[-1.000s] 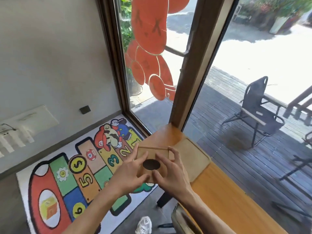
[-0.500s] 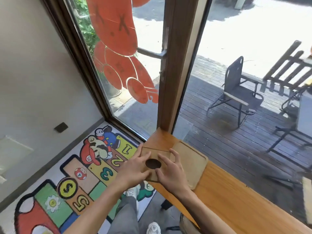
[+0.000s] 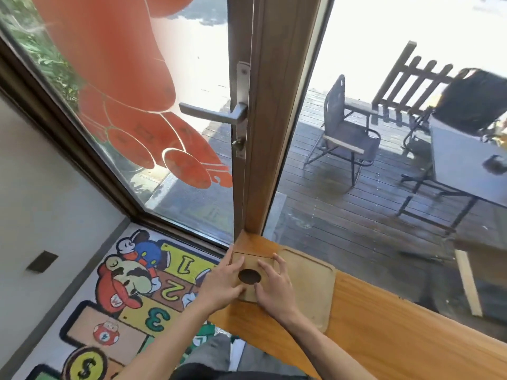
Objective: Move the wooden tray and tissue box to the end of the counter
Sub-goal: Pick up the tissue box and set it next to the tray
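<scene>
Two items sit at the far end of the counter (image 3: 397,333), by the door post. Tray (image 3: 310,286) lies flat along the window edge; box (image 3: 253,272) stands just beside it at the room-side edge, apparently touching. I have both hands on the box: left hand (image 3: 222,283) pressed against its room-side wall, right hand (image 3: 271,283) spread flat on its top, fingers splayed. Risk, in my judgement: the box sits at the room-side edge; any further leftward push would tip it off.
</scene>
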